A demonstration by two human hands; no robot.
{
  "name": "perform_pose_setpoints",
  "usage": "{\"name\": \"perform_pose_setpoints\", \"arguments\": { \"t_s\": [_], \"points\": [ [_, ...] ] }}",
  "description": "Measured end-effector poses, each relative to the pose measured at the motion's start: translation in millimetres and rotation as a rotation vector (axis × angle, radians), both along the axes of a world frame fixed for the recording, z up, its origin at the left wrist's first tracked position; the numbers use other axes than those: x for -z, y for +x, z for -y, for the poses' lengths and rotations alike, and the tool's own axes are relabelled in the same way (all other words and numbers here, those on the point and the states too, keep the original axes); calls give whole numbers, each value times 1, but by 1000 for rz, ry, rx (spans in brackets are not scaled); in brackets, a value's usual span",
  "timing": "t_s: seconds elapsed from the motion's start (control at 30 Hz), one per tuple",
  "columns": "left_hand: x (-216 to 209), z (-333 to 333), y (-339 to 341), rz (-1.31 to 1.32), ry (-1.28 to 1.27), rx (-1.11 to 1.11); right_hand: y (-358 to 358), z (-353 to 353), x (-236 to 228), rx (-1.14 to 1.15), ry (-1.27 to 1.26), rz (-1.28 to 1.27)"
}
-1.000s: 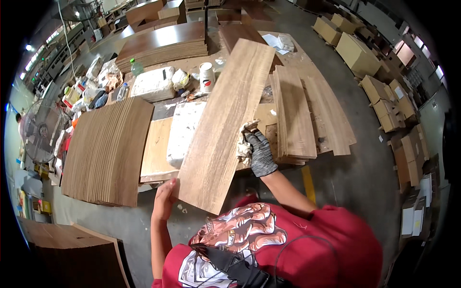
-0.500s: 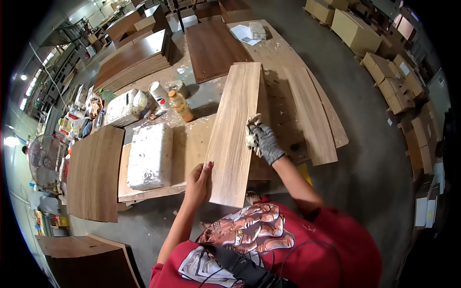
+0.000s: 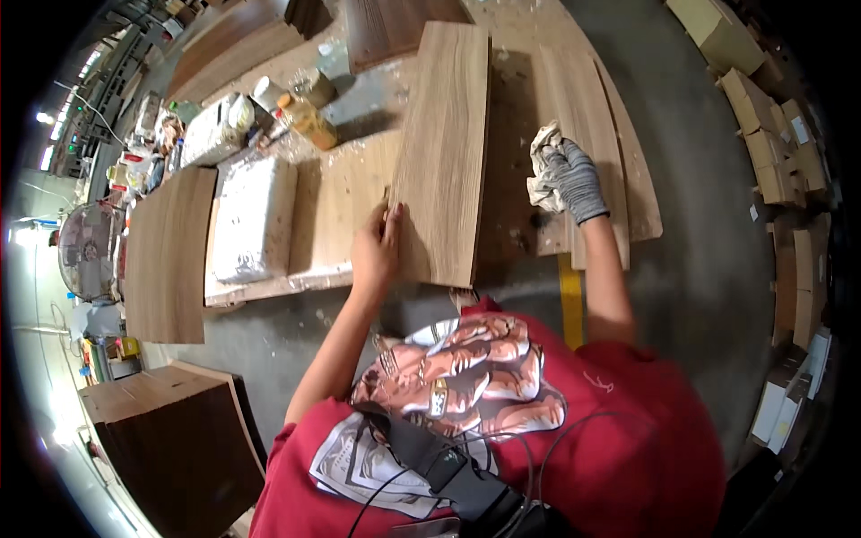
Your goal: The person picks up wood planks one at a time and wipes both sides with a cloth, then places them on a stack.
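We look down on a long wood-grain panel (image 3: 446,148) lying on the workbench (image 3: 332,202), its long axis running from about 6 o'clock near us up to 12 o'clock.

Our bare left hand (image 3: 377,251) rests at the panel's near left edge, at roughly 7 o'clock of the board; fingers (image 3: 393,220) lie flat and close together against it, pressing rather than pinching.

Our right hand (image 3: 574,182), in a grey knit glove, sits off to 3 o'clock of the panel, apart from it, curled around a crumpled white rag (image 3: 543,170) over a stack of similar boards (image 3: 587,117). How tightly it squeezes the rag we can't quite tell (the cloth hides the fingertips).

So the left hand is the one on the panel; the board stretches away from it toward 12 o'clock.

At 10 o'clock: an amber bottle (image 3: 308,121), a white wrapped block (image 3: 253,218), and a separate darker panel (image 3: 169,253).
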State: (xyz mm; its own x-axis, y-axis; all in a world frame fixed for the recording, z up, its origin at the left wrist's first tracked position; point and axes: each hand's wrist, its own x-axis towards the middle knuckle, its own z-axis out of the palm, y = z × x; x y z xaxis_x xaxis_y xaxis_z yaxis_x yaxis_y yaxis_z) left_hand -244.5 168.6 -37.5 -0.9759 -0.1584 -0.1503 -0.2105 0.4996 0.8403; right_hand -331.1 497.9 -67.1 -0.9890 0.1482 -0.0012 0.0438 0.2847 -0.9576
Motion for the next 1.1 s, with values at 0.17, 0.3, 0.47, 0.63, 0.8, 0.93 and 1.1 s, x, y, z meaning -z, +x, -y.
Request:
{"name": "perform_pose_setpoints", "arguments": {
  "t_s": [0.17, 0.3, 0.47, 0.63, 0.8, 0.93, 1.1],
  "points": [
    [18, 0, 8, -160, -335, 18, 62, 19, 14, -738, 431, 144],
    [31, 11, 8, -48, -151, 87, 87, 72, 3, -916, 539, 115],
    [33, 3, 7, 77, -101, 77, 81, 73, -5, -995, 516, 129],
    [45, 22, 18, -44, 261, -31, 54, 39, -32, -932, 399, 154],
    [10, 66, 50, -140, 549, -267, 5, 55, -33, -340, -360, 11],
    [23, 116, 107, -110, 705, -547, -12, 106, 30, -126, 480, -252],
    [36, 205, 216, -215, 689, -907, 94, 173, -41, -397, 1096, -266]
  ]
}}
